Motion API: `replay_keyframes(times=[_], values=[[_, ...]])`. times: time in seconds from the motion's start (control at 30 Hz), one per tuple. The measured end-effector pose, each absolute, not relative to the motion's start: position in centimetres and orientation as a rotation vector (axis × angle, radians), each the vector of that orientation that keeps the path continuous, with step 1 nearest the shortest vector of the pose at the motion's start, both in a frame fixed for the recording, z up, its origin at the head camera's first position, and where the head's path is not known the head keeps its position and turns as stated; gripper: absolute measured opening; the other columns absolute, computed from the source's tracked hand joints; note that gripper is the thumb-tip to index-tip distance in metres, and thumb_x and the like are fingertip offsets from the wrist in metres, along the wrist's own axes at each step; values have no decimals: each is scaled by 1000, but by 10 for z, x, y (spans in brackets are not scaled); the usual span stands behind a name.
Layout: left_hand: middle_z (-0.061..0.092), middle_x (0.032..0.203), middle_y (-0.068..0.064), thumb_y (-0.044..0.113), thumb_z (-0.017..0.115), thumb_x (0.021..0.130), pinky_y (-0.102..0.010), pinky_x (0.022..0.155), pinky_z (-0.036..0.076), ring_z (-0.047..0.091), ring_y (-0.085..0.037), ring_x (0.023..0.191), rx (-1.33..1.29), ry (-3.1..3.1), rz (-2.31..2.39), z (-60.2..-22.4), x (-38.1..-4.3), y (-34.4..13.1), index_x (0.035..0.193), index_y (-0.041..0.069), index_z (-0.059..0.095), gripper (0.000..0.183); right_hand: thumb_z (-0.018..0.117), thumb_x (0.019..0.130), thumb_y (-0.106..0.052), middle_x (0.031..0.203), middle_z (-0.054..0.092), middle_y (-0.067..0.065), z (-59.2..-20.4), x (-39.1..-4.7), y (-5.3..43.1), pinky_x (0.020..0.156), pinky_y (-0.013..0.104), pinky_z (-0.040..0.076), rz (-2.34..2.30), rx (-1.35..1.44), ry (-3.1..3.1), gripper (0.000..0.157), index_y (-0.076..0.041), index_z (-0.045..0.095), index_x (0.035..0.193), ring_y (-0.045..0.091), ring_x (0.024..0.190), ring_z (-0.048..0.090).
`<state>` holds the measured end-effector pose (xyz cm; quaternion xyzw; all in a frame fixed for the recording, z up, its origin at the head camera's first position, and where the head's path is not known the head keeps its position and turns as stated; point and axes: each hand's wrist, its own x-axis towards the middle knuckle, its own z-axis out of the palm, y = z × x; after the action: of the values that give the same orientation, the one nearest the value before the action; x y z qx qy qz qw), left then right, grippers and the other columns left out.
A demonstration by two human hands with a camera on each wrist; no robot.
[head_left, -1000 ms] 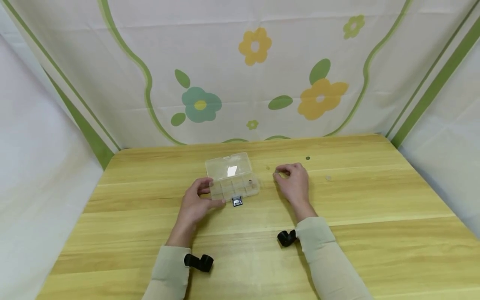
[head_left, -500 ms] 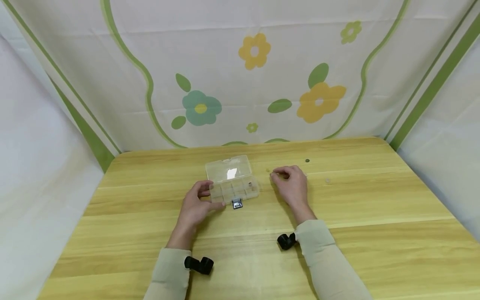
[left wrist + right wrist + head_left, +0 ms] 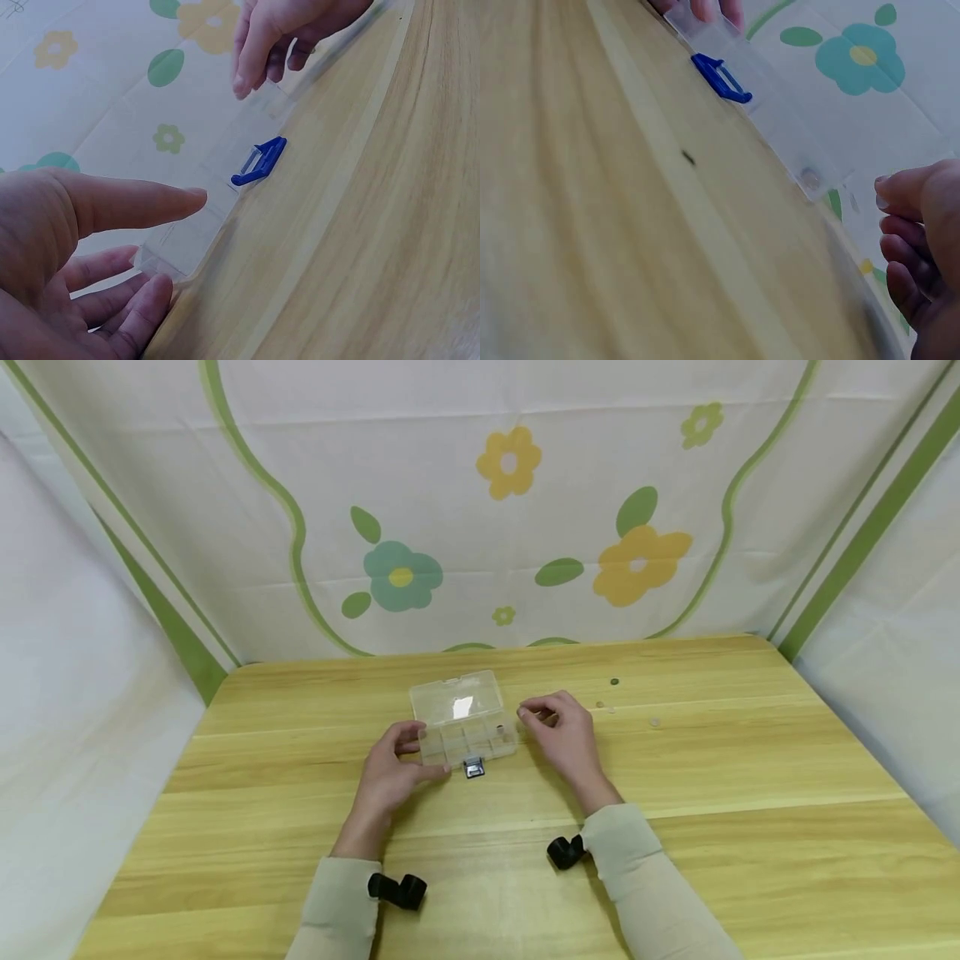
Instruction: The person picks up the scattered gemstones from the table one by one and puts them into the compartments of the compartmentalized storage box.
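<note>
A clear plastic compartment box [image 3: 480, 737] with its lid [image 3: 453, 697] raised stands left of the table's middle. Its blue latch [image 3: 260, 161] hangs at the front edge. The left hand [image 3: 392, 775] grips the box's left end, thumb along the front and fingers at the side. Just off the right end is the right hand [image 3: 564, 731], thumb and index finger pinched together over a small round disc, mostly hidden by the fingertips. One small round piece [image 3: 810, 178] lies in the box's right-end compartment.
Several small discs lie right of the right hand: a dark one [image 3: 615, 681], a brownish one [image 3: 599, 703] and a pale one [image 3: 655, 722]. Behind the wooden table [image 3: 750, 860] hangs a flowered cloth [image 3: 450, 502].
Holding the small disc, the right hand has moved left toward the box's right end. Discs formerly behind it now show. The left hand and the box keep their place.
</note>
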<state>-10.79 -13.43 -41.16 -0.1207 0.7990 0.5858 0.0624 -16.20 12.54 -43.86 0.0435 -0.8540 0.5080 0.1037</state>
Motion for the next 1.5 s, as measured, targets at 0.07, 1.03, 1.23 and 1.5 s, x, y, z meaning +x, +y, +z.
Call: replay_keyframes(times=[0.07,1.03,1.23,1.5], values=[[60,146,-14,3,94,76,-48,109,47,55,-34,132,-368,2410,1772,-411,-108,-135,147,12,59,79,79,99,-18,105,72,8,-438,-161,122,80,23,57,1513,156,-2511,14,-10,84,109,21,94,68],[62,145,-13,1,95,74,-48,110,47,56,-33,131,-392,2424,1762,-410,-110,-135,145,12,62,79,84,96,-20,101,72,-1,-436,-150,98,73,24,54,1562,407,-2495,9,-18,85,104,15,83,63],[62,145,-13,2,95,75,-49,111,47,57,-33,133,-397,2425,1752,-410,-111,-134,145,12,62,78,86,94,-19,102,73,-5,-436,-149,97,71,23,52,1527,451,-2505,10,-18,85,103,12,83,61],[62,144,-14,1,95,74,-47,109,47,57,-33,132,-413,2421,1757,-409,-109,-134,145,12,62,78,85,94,-18,102,73,-4,-437,-148,97,72,23,50,1523,485,-2526,11,-15,86,104,14,84,60]])
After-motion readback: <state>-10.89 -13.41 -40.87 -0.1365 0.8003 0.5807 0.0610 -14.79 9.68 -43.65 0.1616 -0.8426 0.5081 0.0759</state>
